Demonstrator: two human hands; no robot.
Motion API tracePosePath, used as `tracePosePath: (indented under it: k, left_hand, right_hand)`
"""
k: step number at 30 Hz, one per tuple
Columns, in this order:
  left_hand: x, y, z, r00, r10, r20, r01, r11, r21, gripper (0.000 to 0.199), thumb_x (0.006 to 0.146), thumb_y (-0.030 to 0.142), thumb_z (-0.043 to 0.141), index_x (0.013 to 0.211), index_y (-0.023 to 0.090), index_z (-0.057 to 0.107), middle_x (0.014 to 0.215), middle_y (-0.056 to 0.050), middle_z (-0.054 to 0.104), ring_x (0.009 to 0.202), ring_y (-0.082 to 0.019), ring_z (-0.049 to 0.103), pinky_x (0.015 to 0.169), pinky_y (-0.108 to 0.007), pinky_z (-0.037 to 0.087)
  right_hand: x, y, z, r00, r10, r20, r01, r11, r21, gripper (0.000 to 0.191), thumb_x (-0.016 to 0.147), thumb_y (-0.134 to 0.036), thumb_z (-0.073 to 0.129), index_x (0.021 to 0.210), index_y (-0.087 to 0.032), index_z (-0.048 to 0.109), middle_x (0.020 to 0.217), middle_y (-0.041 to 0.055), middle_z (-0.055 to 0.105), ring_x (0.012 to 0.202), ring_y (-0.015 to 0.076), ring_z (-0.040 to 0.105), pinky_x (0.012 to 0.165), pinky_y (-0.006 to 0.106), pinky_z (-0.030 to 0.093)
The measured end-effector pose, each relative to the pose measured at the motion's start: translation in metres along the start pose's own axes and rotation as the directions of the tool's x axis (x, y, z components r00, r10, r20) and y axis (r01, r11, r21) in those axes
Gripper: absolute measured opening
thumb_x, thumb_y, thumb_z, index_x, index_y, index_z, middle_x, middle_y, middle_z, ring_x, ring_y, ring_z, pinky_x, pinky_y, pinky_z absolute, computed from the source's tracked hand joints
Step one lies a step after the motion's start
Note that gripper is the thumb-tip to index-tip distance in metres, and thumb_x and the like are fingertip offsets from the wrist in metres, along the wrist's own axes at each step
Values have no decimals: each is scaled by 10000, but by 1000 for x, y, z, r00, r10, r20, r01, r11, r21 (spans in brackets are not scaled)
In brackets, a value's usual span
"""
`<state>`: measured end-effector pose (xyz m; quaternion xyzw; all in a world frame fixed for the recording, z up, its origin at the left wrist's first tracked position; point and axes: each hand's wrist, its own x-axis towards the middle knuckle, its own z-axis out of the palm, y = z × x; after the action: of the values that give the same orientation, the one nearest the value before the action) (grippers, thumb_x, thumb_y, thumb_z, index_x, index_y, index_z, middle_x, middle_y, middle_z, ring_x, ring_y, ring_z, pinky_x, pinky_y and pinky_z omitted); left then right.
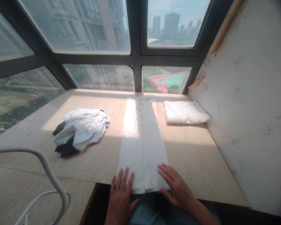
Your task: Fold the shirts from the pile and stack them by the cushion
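A long white garment [142,140], folded into a narrow strip with a seam down its middle, lies flat from near the window to the table's front edge. My left hand [122,193] rests on its near left corner with fingers spread. On the near right corner lies my right hand [174,187], fingers stretched out and thumb by the bottom edge. Neither hand grips the cloth. Left of the garment is a crumpled white and black piece of clothing [84,129]. A neatly folded white cloth [186,112] sits to the right, near the wall.
The wooden table [189,162] reaches to dark-framed windows at the back. A floral-patterned wall [253,109] bounds it on the right. At the lower left, a thick white curved tube [45,165] and a thinner one stand above the wooden surface.
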<state>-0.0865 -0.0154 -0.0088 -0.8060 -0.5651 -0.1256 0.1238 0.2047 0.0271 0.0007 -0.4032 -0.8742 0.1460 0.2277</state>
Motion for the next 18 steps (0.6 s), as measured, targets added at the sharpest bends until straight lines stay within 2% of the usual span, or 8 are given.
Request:
tracePosePath:
  k: [2, 4, 8, 12, 16, 18]
  left_hand:
    - [2, 5, 0, 999, -49, 12, 50, 998, -25, 680, 825, 376, 685, 1453, 213, 480, 1539, -122, 457, 1439, -333, 379, 1207, -519, 216]
    - [4, 11, 1, 996, -86, -2, 86, 995, -55, 649, 835, 290, 640, 1457, 209, 475, 1527, -121, 472, 1446, -327, 370, 1213, -522, 215]
    - [10, 23, 5, 990, -124, -62, 115, 985, -131, 629, 826, 189, 572, 1449, 205, 489, 1486, -125, 520, 1453, -317, 365, 1234, -525, 171]
    - [11, 34, 2, 992, -123, -35, 116, 982, -149, 594, 821, 116, 541, 1405, 225, 544, 1466, -103, 549, 1416, -307, 427, 1243, -533, 151]
    - [3, 38, -6, 989, -144, -18, 140, 978, -156, 572, 807, 58, 512, 1346, 230, 593, 1435, -82, 583, 1362, -291, 496, 1237, -546, 163]
    - [-3, 35, -8, 992, -116, -40, 107, 977, -182, 536, 815, 46, 498, 1305, 227, 619, 1389, -70, 622, 1316, -260, 543, 1242, -517, 161]
  right_hand:
    - [-2, -3, -2, 994, -43, 99, 46, 998, -31, 650, 897, -363, 611, 1505, -218, 430, 1580, 87, 384, 1466, 291, 346, 1160, 523, 405]
    - [-4, -3, -2, 990, -49, 133, 57, 996, -62, 641, 885, -340, 618, 1493, -219, 451, 1595, 87, 351, 1475, 298, 326, 1162, 534, 395]
    - [-12, 0, 2, 997, -24, 77, 33, 993, -116, 617, 870, -238, 599, 1475, -214, 478, 1581, 91, 372, 1473, 291, 329, 1139, 520, 435]
    - [-23, 3, 4, 999, -26, 37, 31, 987, -160, 558, 884, -259, 598, 1434, -209, 521, 1555, 90, 417, 1445, 297, 384, 1110, 531, 472]
    - [-35, 6, 2, 999, -12, -31, 8, 991, -131, 529, 881, -253, 614, 1406, -247, 551, 1498, 83, 499, 1390, 297, 468, 1074, 538, 511]
    - [-40, 7, 1, 998, -10, -68, 4, 996, -91, 498, 890, -229, 606, 1382, -294, 571, 1452, 64, 554, 1350, 290, 517, 1053, 535, 532]
